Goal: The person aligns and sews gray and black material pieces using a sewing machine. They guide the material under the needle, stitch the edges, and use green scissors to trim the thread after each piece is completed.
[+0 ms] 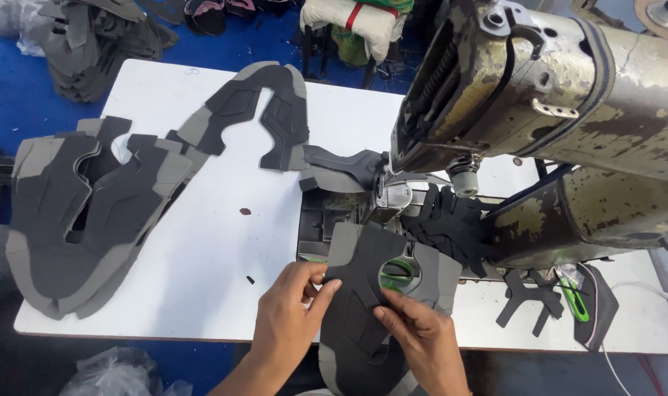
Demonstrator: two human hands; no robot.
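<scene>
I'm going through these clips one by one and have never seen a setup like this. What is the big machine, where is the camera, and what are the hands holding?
The single picture comes from a camera on the person's head, looking down at a white worktable. The worn metal body at the upper right is an industrial sewing machine. The left hand and the right hand together pinch a grey and black cut shoe-upper piece in front of the machine. A stack of similar pieces lies on the left of the table, with another piece behind it. Green-handled snips lie at the right.
</scene>
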